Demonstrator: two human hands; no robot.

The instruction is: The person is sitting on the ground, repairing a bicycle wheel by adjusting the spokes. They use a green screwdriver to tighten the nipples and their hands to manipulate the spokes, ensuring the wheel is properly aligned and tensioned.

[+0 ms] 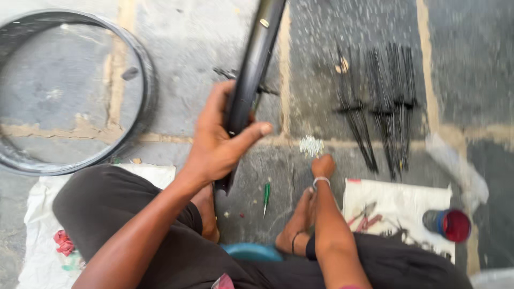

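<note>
Left hand (pixel 217 144) wraps a black wheel rim (pixel 251 80), thumb across the front, fingers behind; grip closed on it. Rim stands on edge, tilted, running from top centre of view down to the floor between the person's knees. Right hand (pixel 323 166) is down at the floor, fist-like, knuckles toward camera, just below a small heap of silvery spoke nipples (pixel 311 145); can't tell if the grip has anything in it or how far it's closed. Metal bangle on that wrist.

Second black rim (pixel 136 69) lies flat on the stone floor (pixel 187 32), upper left. Bundles of black spokes (pixel 383 107) lie fanned out upper right, well apart from the held rim. Green-handled screwdriver (pixel 266 195) on the floor between the bare feet. White sack cloth (pixel 399 206) at right carries red-handled pliers (pixel 364 219); red-and-blue tin (pixel 448 225) sits at its edge. Another white sack under the left leg, with a red rag (pixel 64 242) on it. Motion blur throughout.
</note>
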